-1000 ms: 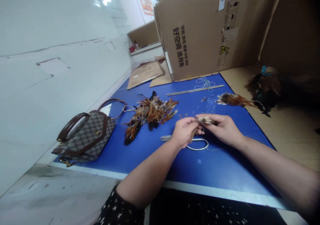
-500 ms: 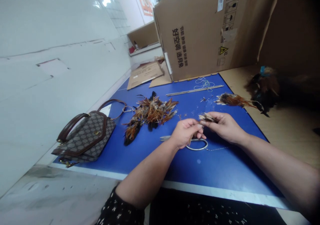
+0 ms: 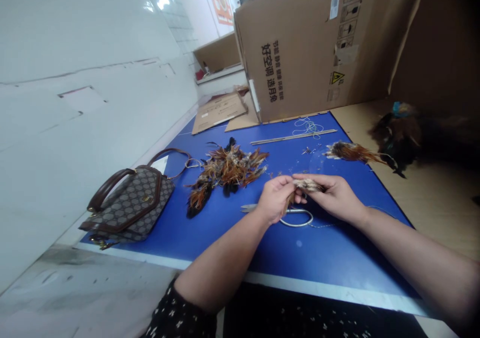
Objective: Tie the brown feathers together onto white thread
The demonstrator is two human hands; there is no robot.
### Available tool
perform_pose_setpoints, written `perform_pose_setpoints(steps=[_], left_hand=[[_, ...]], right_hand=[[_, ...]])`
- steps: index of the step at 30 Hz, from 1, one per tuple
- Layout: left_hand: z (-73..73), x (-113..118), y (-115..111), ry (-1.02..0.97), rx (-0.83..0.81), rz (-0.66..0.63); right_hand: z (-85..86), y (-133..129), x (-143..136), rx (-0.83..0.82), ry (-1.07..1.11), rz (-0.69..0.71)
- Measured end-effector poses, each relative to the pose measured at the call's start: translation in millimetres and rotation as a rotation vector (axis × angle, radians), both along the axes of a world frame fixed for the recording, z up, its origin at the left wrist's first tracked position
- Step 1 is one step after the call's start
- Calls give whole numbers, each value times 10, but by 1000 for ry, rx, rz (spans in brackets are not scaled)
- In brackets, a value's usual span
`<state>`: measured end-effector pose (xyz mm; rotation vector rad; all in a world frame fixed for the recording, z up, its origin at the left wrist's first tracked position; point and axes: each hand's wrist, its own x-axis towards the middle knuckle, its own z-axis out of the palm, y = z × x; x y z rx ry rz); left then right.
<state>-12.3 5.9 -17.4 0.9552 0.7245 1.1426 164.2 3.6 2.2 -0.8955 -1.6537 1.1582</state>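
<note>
Between the two hands is a small bunch of feathers (image 3: pixel 308 184), its pale quill ends pointing left. My right hand (image 3: pixel 339 198) is closed around the bunch. Fingers pinched, my left hand (image 3: pixel 276 198) meets the quill ends and also has brownish feathers hanging beneath its fingers. Scissors (image 3: pixel 297 224) lie on the blue table top (image 3: pixel 318 258) under the left hand, which covers part of them. To the left spreads a loose pile of brown and black feathers (image 3: pixel 232 165). A tied feather bundle (image 3: pixel 348 151) rests beyond the right hand.
A patterned handbag (image 3: pixel 131 203) stands at the table's left side. Thin sticks (image 3: pixel 292 137) and tangled thread (image 3: pixel 308 126) lie toward the back, before a large cardboard box (image 3: pixel 300 53). Dark feathers (image 3: pixel 399 135) sit on the wooden surface (image 3: pixel 431 213) at right.
The feather bunch has shifted slightly left, and more of its pale ends shows between the hands. The right hand has turned a little. The view has moved slightly.
</note>
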Motion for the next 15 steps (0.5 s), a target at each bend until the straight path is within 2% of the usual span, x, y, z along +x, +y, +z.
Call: perform_pose_setpoints(steps=[4,10,12,15], left_hand=[[43,-5,2,-10,-16,80],[156,-1,-22,-47,-36,140],[157,3,-26,-48,-52,147],[131,6,-25,-46,-78,138]], right_hand=[[21,3,-10,-127,127,-23],[-9,66,6,-390,381,28],[-24,80,-2,-397,382,11],[-46,73,-17,-318,301,-27]])
